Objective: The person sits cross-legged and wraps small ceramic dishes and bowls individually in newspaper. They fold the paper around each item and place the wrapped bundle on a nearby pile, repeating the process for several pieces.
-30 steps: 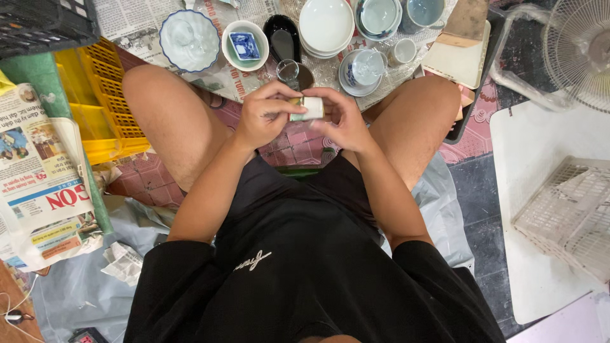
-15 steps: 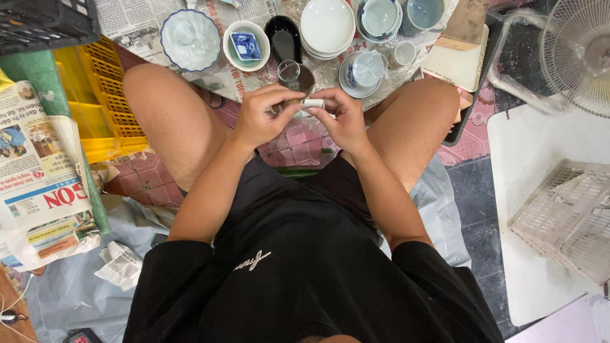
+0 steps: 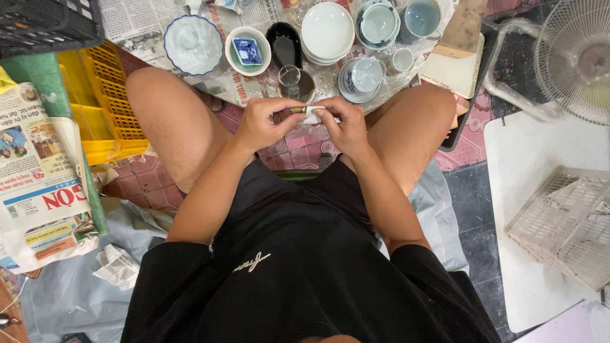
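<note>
I saw both hands, left hand (image 3: 265, 122) and right hand (image 3: 343, 124), had lowered the small white ceramic piece (image 3: 311, 113) slightly toward six o'clock, each grip pinching it.

Ahead of both hands (image 3: 305, 121), hardly any room: a small glass (image 3: 290, 79) and a cup on a saucer (image 3: 363, 77) just beyond the fingers (image 3: 279, 114), then bowls (image 3: 193, 43) and stacked white plates (image 3: 327, 32) packed close on newspaper (image 3: 136, 22). Hemmed sideways by bare knees (image 3: 162, 121). Open tiled floor (image 3: 298, 143) only directly below the hands. Yellow crate (image 3: 101, 108) blocking far left, fan (image 3: 575, 60) far right.
</note>
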